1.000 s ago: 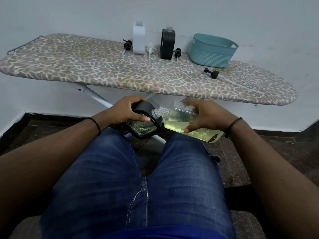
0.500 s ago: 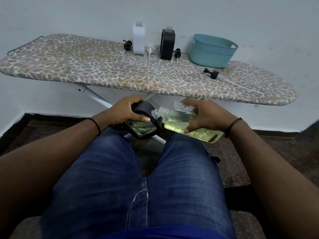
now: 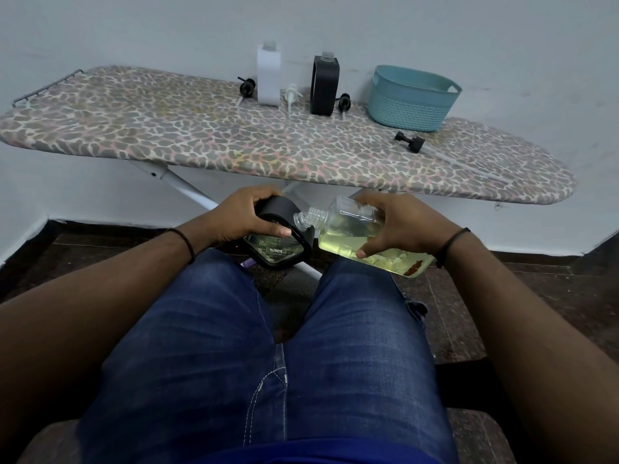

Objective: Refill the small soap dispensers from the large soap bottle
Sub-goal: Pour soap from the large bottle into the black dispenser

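Behind the knees stands a leopard-print ironing board point(image 3: 201, 135). Over the lap, the left hand point(image 3: 241, 214) grasps a small black-framed clear dispenser point(image 3: 279, 244), and the right hand point(image 3: 398, 226) grasps a large clear bottle of yellow soap point(image 3: 351, 236), its neck tilted onto the dispenser's top.

My left hand point(image 3: 243, 214) grips dispenser point(image 3: 279, 237) above knees; my right hand point(image 3: 398, 226) holds large bottle point(image 3: 361, 234) just right of it, tilted, neck touching dispenser top. Ironing board point(image 3: 167, 135) ahead, beyond hands. At its far edge, left to right: pump point(image 3: 247, 88), upright dispenser point(image 3: 268, 78), pump point(image 3: 292, 95), second upright dispenser point(image 3: 324, 84), pump point(image 3: 344, 102), basket point(image 3: 410, 98). Fourth pump point(image 3: 411, 141) lies before basket, nearer me.
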